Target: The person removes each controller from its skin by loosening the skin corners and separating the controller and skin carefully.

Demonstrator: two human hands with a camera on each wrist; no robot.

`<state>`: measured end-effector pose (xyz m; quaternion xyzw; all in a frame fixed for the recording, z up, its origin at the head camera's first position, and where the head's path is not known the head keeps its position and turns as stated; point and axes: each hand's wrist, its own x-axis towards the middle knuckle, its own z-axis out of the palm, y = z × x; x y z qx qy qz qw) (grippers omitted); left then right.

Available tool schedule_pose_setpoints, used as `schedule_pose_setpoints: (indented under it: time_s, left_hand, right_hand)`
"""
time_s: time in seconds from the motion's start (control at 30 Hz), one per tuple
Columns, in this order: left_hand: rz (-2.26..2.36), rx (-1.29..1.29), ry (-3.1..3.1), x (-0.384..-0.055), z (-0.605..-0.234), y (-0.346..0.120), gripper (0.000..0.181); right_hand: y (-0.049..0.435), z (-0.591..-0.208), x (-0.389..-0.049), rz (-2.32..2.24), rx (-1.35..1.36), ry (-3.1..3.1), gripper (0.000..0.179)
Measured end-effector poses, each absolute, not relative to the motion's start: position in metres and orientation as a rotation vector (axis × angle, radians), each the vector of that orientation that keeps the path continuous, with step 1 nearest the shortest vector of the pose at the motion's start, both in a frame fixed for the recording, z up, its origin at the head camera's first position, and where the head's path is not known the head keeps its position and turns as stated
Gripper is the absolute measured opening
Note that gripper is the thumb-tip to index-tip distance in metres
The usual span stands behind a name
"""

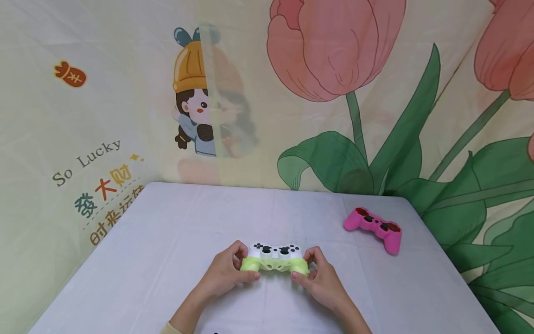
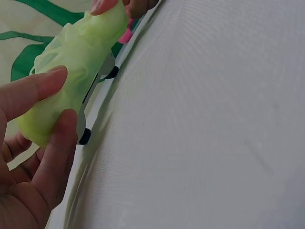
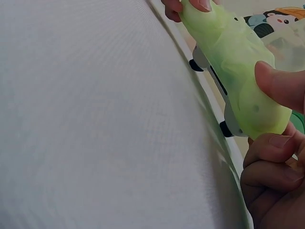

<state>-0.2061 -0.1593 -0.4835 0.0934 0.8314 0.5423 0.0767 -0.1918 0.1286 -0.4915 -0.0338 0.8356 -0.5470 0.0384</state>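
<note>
Near six o'clock in the head view, against the pale top of the table (image 1: 187,222), a white controller (image 1: 275,255) in a soft green cover (image 1: 250,264). Held at both ends: left hand (image 1: 227,271) between eight and nine o'clock from it, right hand (image 1: 325,280) between three and four. Each hand only part open, thumb and fingers set apart by just the fat end of the cover. Not let go on either side, and not a fist; a pinch at each end. In the left wrist view, left thumb on one side of the cover, one finger on the other, more fingers bent close behind. In the right wrist view, right thumb on the cover, with bent fingers tucked at its near end. Cover wrinkly, a bit see-through, and only part way round; white face bare and tipped up, black sticks (image 1: 284,250) in plain sight. Hard to tell if touching the table.

At two o'clock from the white controller, a pink controller (image 1: 377,230), set slantwise near the table's right edge, well apart from both hands. Toward one o'clock, a big tulip (image 1: 333,46) on the cloth behind; toward eleven, a cartoon (image 1: 187,69) in a yellow hat.
</note>
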Motion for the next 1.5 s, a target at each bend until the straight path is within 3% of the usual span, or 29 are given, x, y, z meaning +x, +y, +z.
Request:
schedule_pose_setpoints:
  time_s: [0.6, 1.5]
  left_hand:
    - [1.591, 0.264, 2.519, -0.2066, -0.4842, -0.1556, 0.052]
    - [1.550, 0.532, 2.684, -0.2066, -0.4887, -0.1559, 0.057]
  right_hand:
    - [0.1291, -0.4930, -0.1910, -1.648, -0.086, 2.602, 0.051]
    - [0.1247, -0.4953, -0.1898, -1.898, -0.192, 2.554, 0.061]
